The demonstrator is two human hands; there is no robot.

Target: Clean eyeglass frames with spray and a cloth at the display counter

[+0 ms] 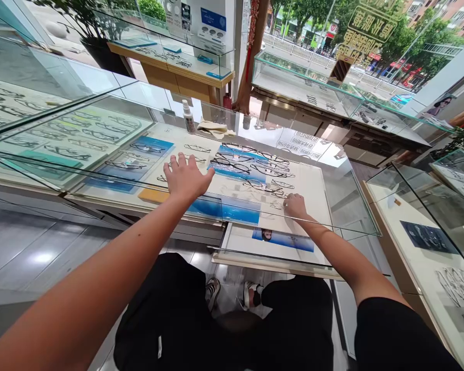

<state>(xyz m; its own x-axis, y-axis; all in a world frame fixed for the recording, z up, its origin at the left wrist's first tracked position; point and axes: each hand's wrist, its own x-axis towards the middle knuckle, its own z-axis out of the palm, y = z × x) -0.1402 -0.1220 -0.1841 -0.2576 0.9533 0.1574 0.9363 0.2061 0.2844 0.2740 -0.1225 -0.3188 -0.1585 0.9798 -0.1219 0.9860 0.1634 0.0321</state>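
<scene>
My left hand (pixel 184 178) is spread over the glass display counter, its fingers stretched out and holding nothing. My right hand (pixel 295 206) is farther right with its fingers curled at the end of a small pair of eyeglasses (pixel 279 194); the exact grip is partly hidden. Beyond it, several dark-framed eyeglasses (pixel 272 169) lie in rows, some above a blue printed card (pixel 239 154). Another pair of glasses (pixel 197 148) is just past my left fingertips. Below my hands, a pulled-out drawer (pixel 239 239) shows a blue card with a face printed on it.
A spray bottle (pixel 188 117) and a beige cloth (pixel 215 129) stand at the counter's far side. More eyeglass cases with glass tops surround me, including a right-hand showcase (pixel 394 216). The drawer's front edge juts out over my knees.
</scene>
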